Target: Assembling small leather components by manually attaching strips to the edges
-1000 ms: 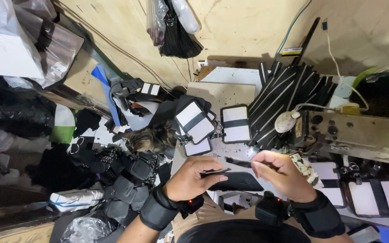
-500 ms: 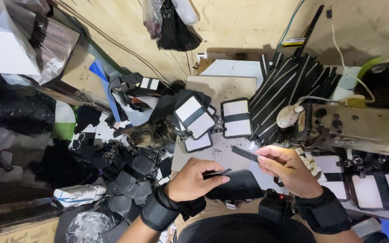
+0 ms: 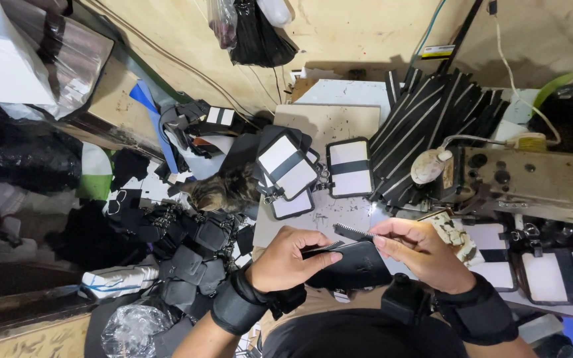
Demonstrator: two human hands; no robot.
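Note:
My left hand [image 3: 293, 258] pinches the near end of a black zipper strip [image 3: 353, 232] against a black fabric piece [image 3: 353, 265] that lies on the worktable [image 3: 326, 122]. My right hand [image 3: 419, 252] grips the other end of the zipper strip between thumb and fingers, just above the black piece. Both wrists wear black wrist bands. Several finished white-and-black card holders [image 3: 349, 167] lie on the table just beyond my hands.
A sewing machine [image 3: 532, 176] stands at the right, with more white-and-black pieces [image 3: 565, 272] under it. A fan of black zipper strips [image 3: 432, 126] lies at the back. Black pouches [image 3: 193, 255] pile up at the left, near a cat [image 3: 223, 189].
The view has shifted slightly. My right hand has drawn the zipper strip down and closer to the black fabric piece; my left hand has stayed on its near end.

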